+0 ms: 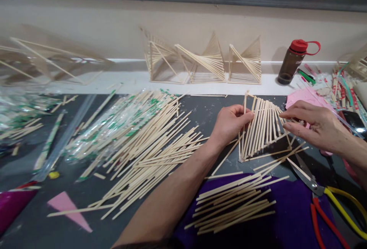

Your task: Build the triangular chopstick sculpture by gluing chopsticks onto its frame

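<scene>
A small frame of thin wooden sticks (262, 126), laid side by side in a fan, stands on the dark table. My left hand (233, 121) pinches an upright stick at the frame's left side between thumb and fingers. At the right side, my right hand (314, 124) has its thumb and forefinger at the frame's edge, slightly apart; whether they touch a stick is unclear. Cut sticks (235, 203) lie on purple cloth nearer to me. Scissors (314, 189) with red and yellow handles lie open at the lower right.
Loose sticks (160, 161) and plastic-wrapped sticks (123, 122) cover the table's left and middle. Finished stick models (200, 61) stand along the wall. A dark bottle (291, 63) with a red lid stands behind. Pink paper (299, 95) lies behind my right hand.
</scene>
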Demonstrator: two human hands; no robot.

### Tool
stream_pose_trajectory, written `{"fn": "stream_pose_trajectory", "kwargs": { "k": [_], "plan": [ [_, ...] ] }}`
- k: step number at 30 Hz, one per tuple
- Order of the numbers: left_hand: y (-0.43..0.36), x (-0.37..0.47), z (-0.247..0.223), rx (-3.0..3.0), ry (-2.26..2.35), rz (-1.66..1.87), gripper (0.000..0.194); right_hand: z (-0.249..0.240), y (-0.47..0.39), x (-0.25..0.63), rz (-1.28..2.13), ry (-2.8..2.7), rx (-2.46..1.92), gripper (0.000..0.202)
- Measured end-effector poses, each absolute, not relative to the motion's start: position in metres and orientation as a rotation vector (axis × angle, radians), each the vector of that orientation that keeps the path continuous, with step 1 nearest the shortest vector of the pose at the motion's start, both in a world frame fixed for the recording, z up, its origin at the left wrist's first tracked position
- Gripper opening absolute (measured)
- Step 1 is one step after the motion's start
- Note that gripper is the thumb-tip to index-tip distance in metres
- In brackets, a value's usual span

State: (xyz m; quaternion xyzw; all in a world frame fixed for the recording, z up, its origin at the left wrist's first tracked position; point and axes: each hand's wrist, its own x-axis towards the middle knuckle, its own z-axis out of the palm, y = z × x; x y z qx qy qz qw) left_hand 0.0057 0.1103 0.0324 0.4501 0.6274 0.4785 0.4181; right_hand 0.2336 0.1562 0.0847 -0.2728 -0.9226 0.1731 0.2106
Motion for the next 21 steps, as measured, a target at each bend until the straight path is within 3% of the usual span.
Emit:
{"fn": "stream_pose_trajectory", "kwargs": {
  "k": [21],
  "plan": [
    [0.1117, 0.0029, 0.0282, 1.197, 1.592, 1.208, 0.014, 0.0869, 0.155, 0.2329, 0.485, -2.552, -0.765, 0.023]
  ]
}}
